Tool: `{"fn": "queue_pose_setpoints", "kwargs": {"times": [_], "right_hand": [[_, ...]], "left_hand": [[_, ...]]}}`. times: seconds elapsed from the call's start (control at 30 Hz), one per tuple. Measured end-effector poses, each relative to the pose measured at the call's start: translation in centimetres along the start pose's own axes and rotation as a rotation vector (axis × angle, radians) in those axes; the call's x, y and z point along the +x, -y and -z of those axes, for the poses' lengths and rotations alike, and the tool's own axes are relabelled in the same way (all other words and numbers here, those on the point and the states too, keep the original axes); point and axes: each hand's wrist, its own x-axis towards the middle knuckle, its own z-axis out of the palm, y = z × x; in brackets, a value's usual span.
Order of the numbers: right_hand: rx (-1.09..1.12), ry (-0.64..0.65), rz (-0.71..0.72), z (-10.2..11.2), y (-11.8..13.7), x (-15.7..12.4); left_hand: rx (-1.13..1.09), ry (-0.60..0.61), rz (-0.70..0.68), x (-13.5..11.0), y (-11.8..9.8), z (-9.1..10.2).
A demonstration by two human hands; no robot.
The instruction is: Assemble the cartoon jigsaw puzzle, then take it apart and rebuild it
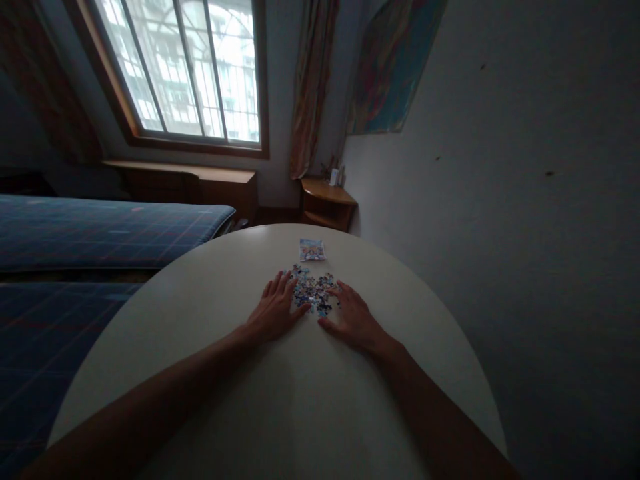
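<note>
On the table (310, 393), the pieces (314, 291) lay clustered between the spread left hand (277, 309) and loosely opened right hand (356, 320), neither visibly gripping any; probably light, stiff, best pinched by their edges.

The left hand (275, 312) and right hand (353, 319) are bare, with slender fingers and wrists narrower than the palms. The left forearm (173, 397) and right forearm (429, 400) are bare too, long, smooth in outline, broadening toward the near side, where shadow hides finer detail.
</note>
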Motion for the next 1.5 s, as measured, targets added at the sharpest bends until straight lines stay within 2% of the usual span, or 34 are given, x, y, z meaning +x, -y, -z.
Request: {"fn": "queue_pose_setpoints", "kwargs": {"times": [0.13, 0.3, 0.43, 0.73, 0.87, 1.03, 1.23, 1.5], "right_hand": [[-0.013, -0.003, 0.026, 0.1, 0.3, -0.5], [0.007, 0.03, 0.051, 1.2, 0.5, -1.2], [0.059, 0.002, 0.054, 1.7, 0.4, -1.0], [0.065, 0.091, -0.006, 2.0, 0.3, -1.3], [0.034, 0.102, 0.014, 2.3, 0.6, -1.6], [0.019, 0.131, 0.058, 2.9, 1.4, -1.6], [0.066, 0.158, 0.027, 3.3, 2.1, -1.5], [0.231, 0.141, -0.029, 3.7, 2.4, -1.6]], "left_hand": [[-0.093, -0.054, -0.186, -0.8, -0.3, 0.8], [-0.14, 0.034, -0.467, -1.7, -1.2, 2.0], [-0.143, 0.044, -0.562, -1.7, -2.0, 2.4], [-0.114, 0.067, -0.579, -1.8, -2.2, 2.3], [-0.135, 0.084, -0.587, -1.9, -2.2, 2.2], [-0.192, 0.063, -0.479, -1.7, -2.5, 1.5], [-0.282, 0.076, -0.289, -1.3, -3.2, 0.7], [-0.311, 0.079, -0.262, -1.2, -3.1, 0.6]]}}
